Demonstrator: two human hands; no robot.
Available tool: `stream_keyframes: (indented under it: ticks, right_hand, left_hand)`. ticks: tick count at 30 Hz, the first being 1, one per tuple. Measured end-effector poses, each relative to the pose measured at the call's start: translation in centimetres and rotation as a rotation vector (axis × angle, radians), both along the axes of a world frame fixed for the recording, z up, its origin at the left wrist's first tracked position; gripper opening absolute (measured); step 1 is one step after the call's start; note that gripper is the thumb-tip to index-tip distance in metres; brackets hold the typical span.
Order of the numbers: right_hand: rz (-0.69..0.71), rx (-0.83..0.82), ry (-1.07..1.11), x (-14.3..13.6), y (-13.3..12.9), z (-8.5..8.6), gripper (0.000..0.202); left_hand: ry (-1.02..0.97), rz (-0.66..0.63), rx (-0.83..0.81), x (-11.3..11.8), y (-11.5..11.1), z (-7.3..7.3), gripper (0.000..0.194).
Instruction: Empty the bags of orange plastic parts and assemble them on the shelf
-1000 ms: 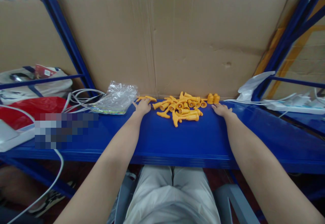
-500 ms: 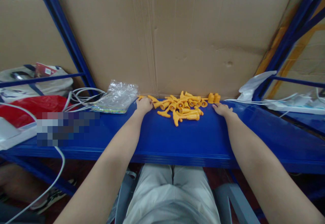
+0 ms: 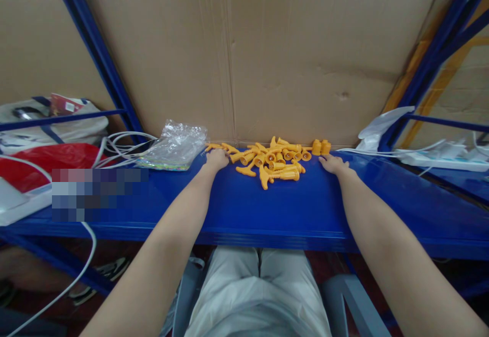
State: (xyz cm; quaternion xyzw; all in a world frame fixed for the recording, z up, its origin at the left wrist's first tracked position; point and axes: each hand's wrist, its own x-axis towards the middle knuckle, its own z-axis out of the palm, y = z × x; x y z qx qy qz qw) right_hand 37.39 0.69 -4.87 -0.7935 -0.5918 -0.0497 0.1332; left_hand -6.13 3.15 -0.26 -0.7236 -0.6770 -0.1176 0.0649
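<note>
A pile of yellow plastic corkscrew parts (image 3: 280, 157), with T-shaped handles and hollow bell-shaped sleeves, lies on the blue shelf top (image 3: 275, 214) between my hands. My left hand (image 3: 218, 159) rests palm down at the pile's left end, fingers loosely spread. Just beyond it lie yellow handles (image 3: 214, 146), and a thin metal spiral shows beside its fingertips. On the other side, my right hand (image 3: 334, 164) lies flat with fingers outstretched. Its fingertips are close in front of two upright yellow caps (image 3: 321, 147). Neither hand appears to hold anything.
Clear plastic bags (image 3: 178, 146) lie left of my left hand, near white cables (image 3: 124, 143) and a red bag (image 3: 57, 161). A cardboard sheet (image 3: 286, 61) stands behind the parts. At right are a white power strip (image 3: 439, 158) and blue posts. Another person's shoe (image 3: 101, 278) shows below.
Both hands stay where they were and the yellow parts have not moved. The view has shifted slightly. At lower left, the other person's foot has moved right.
</note>
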Motion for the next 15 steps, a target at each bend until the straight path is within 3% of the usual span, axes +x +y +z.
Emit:
stream_keyframes:
  ticks: [8,15]
  right_hand:
    - [-0.016,-0.015,0.049,-0.6,-0.5,0.6,0.060]
    - [-0.076,-0.083,0.079,-1.6,-1.3,1.2,0.061]
  left_hand:
    - [0.056,-0.086,0.029,-0.8,0.9,0.0,0.044]
    - [-0.110,0.033,0.083,-1.4,1.7,-0.5,0.048]
